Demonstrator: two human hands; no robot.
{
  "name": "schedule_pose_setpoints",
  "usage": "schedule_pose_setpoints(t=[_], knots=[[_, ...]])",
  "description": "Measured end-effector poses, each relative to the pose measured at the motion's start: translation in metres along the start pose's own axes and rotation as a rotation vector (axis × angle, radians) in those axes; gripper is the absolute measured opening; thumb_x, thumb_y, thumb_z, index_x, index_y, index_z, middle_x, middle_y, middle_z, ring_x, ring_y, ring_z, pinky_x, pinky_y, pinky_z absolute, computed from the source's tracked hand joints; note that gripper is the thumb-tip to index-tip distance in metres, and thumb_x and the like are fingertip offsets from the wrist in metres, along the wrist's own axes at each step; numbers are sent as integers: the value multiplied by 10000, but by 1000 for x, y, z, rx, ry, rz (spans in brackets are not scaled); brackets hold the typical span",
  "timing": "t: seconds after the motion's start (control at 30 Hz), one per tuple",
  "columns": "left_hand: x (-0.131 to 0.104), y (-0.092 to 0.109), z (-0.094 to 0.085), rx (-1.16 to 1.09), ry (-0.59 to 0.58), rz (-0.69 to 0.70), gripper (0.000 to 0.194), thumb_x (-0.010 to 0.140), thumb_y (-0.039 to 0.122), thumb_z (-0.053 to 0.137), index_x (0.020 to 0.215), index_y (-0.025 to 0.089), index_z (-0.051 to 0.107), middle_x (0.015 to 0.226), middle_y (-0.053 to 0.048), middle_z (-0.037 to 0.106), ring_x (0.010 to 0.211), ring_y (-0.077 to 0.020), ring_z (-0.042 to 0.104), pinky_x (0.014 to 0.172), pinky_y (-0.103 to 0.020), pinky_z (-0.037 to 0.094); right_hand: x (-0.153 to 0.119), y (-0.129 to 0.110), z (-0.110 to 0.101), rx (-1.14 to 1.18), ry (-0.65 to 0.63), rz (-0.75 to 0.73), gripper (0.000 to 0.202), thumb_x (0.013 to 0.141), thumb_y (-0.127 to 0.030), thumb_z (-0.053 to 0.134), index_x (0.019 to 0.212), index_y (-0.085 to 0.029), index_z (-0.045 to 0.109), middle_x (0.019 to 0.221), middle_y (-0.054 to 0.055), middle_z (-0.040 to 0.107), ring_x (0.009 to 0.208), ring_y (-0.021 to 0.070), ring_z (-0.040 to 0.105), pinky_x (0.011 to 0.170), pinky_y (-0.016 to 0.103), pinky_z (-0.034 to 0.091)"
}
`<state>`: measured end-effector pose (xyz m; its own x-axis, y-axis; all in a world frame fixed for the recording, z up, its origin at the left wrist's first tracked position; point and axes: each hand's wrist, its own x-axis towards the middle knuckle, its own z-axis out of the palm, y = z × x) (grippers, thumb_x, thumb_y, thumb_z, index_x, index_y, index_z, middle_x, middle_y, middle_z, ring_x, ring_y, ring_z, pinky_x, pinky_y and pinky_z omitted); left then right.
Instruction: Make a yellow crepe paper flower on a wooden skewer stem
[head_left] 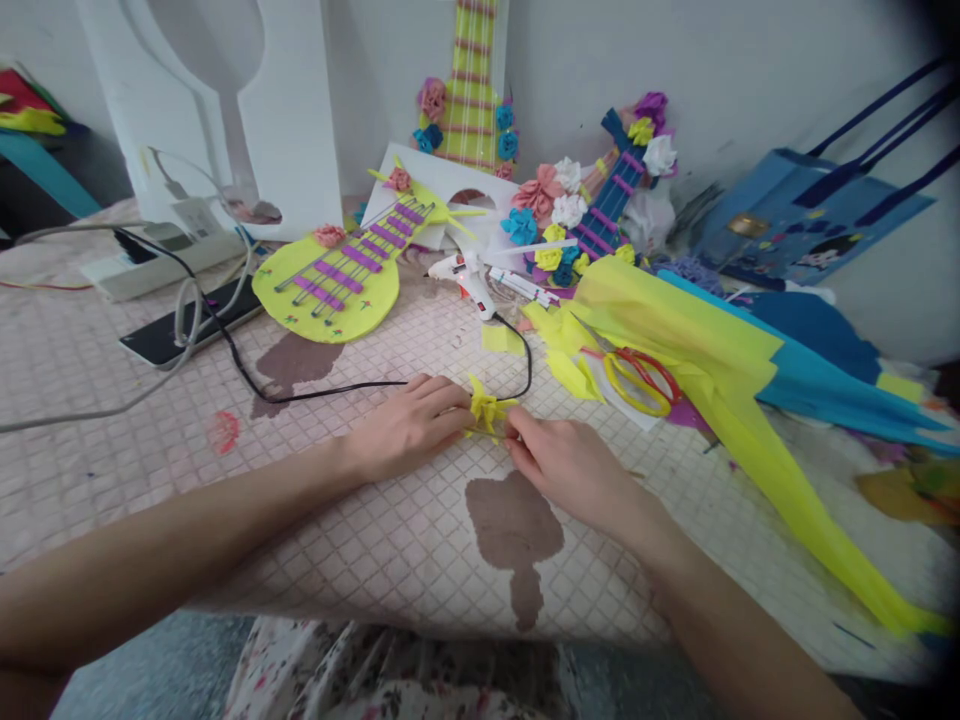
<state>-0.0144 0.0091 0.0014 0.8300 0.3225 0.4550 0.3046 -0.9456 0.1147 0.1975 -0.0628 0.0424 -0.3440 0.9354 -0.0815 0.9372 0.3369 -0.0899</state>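
Observation:
Between my two hands, near the middle of the quilted table cover, is a small yellow crepe paper flower (486, 408). My left hand (420, 422) has its fingers together around the flower's left side. My right hand (564, 462) pinches at the flower's lower right, thumb and forefinger pressed together. The black cord of the white glue gun (466, 284) curves just behind the flower. A small yellow paper square (502, 339) lies beyond my hands.
Red and yellow scissors (637, 382) and long yellow crepe paper (675, 320) lie at the right. A yellow paper guitar (330, 290), a black phone (187, 325) and a power strip (150, 268) stand at the left. A blue bag (802, 215) leans at the back right.

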Motion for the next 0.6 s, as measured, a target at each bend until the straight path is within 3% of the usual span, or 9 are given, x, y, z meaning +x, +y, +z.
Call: schedule_pose_setpoints(t=[0.6], knots=[[4,4,-3,70,-51,49,96,934,191,463,966,175,552,1004,-50,618,925,-176,537,789,-322,398,0,2,1,-1,1,-11,131,906,-229,375,929,-175,492,650,15,615,545,132,545,496,242,219]])
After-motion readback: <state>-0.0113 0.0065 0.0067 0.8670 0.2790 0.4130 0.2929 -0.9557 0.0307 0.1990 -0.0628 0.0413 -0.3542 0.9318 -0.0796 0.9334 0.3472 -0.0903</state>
